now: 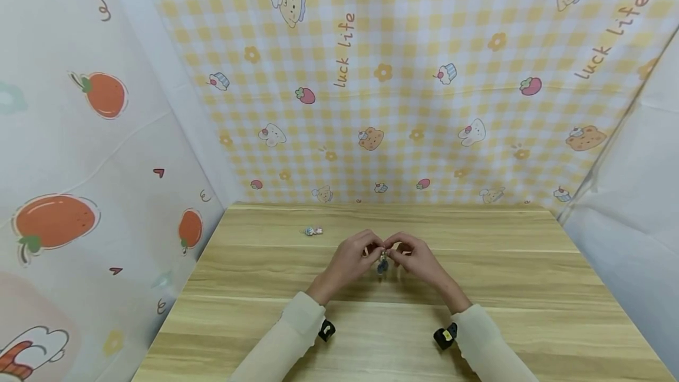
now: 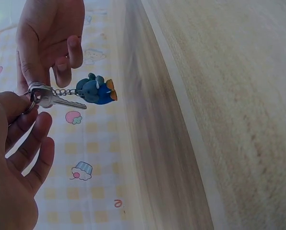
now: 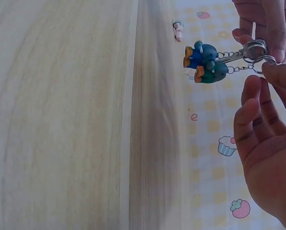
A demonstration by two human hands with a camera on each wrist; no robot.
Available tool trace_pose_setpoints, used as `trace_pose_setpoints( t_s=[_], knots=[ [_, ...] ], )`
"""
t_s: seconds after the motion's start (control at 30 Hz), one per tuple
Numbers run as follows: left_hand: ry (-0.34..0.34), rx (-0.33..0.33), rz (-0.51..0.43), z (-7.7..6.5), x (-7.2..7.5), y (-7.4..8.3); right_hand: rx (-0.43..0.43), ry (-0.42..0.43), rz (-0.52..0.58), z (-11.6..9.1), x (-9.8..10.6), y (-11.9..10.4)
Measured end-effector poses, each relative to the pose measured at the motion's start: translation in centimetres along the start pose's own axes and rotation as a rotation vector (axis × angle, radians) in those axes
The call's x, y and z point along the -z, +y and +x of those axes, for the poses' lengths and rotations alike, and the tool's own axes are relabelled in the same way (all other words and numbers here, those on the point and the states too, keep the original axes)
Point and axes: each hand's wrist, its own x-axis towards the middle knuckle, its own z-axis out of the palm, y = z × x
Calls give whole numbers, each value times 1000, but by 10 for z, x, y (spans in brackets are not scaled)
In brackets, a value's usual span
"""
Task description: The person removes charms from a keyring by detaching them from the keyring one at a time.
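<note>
Over the middle of the table, my left hand (image 1: 354, 254) and right hand (image 1: 417, 257) meet fingertip to fingertip. Both pinch a metal key ring (image 2: 33, 92) between thumb and index finger, one from each side. A silver key (image 2: 68, 102) hangs from the ring. Two small elephant-like figure charms dangle beside it on short chains: one in blue (image 3: 195, 57), the other in green (image 3: 208, 74). In the left wrist view the blue charm (image 2: 102, 92) partly covers the green one. The remaining fingers of both hands are loosely bent around the ring.
Farther back on the wooden table (image 1: 254, 287), left of the hands, lies a small pink-and-blue charm (image 1: 313, 231). A yellow checked cloth (image 1: 403, 105) hangs behind the table's back edge. Printed white cloth (image 1: 132, 152) lines the left side, plain white cloth (image 1: 636, 193) the right.
</note>
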Motion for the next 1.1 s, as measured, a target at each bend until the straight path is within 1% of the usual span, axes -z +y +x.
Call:
trace_pose_setpoints(
  t_s=[0.23, 0.4, 0.63, 0.87, 1.1],
  knots=[
    [11, 4, 4, 0, -1, -2, -6, 37, -27, 1, -1, 1],
    [0, 8, 17, 0, 1, -1, -12, 40, -31, 1, -2, 1],
    [-14, 21, 32, 0, 2, 0, -51, 43, -32, 1, -4, -1],
    [-15, 39, 13, 2, 6, 0, -87, 106, -8, 2, -3, 0],
    [-10, 56, -14, 1, 5, -5, -92, 92, -5, 3, -4, 2]
  ],
)
